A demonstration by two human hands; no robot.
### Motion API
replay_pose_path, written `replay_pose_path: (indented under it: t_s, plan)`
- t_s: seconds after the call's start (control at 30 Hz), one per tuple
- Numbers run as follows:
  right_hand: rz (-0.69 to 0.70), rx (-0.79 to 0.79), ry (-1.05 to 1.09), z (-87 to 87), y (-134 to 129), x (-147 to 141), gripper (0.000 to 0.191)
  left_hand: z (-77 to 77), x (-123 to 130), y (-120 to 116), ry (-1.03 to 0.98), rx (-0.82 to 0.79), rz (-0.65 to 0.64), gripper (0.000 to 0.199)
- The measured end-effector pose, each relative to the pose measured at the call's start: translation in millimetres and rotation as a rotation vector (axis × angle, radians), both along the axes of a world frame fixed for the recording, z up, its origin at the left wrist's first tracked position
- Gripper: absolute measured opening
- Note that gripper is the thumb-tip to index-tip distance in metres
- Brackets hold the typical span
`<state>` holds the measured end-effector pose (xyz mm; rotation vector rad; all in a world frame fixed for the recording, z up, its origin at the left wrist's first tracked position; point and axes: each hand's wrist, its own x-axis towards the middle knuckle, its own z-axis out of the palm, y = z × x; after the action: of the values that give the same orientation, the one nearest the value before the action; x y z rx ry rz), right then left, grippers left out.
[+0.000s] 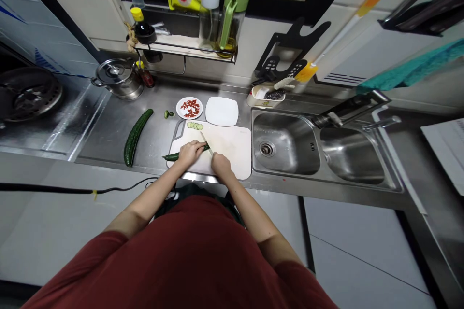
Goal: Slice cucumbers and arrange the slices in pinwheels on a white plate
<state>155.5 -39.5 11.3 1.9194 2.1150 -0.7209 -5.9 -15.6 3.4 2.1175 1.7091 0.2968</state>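
A white cutting board [234,154] lies on the steel counter in front of me. My left hand [191,153] is closed over a dark green cucumber [171,157], pressing it to the board. My right hand [221,164] grips the handle of a knife [206,142], whose blade crosses the cucumber's right end beside my left fingertips. Several pale cucumber slices [195,126] lie in a row at the board's far left. Left of the board, a whole cucumber [137,137] rests on the counter, and small green end pieces [168,114] sit beyond it.
Behind the board stand a round plate of chopped red pieces [190,107] and a white square plate [222,111]. A double sink [286,142] adjoins on the right. A lidded pot [118,78] is at the back left, under a rack [181,44] holding bottles.
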Motion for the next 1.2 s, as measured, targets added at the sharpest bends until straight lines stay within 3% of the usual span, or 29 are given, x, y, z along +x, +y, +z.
replay_pose_path:
  t_s: [0.3, 0.77, 1.0, 1.2]
  plan:
    - [-0.017, -0.022, 0.021, 5.6, 8.8, -2.9, 0.028, 0.5, 0.8, -0.4, 0.000, -0.014, 0.022, 0.035]
    - [-0.017, -0.038, 0.005, 2.5, -23.6, 23.1, 0.026, -0.2, -0.3, -0.8, -0.044, 0.033, 0.036, 0.033]
    - [-0.050, -0.053, 0.024, 3.0, -26.7, 27.3, 0.027, -3.0, -1.8, -0.5, 0.031, 0.009, 0.011, 0.048]
    - [-0.049, -0.051, 0.017, 2.7, -28.0, 28.5, 0.028, -6.6, -3.5, 0.4, 0.036, 0.022, -0.020, 0.048]
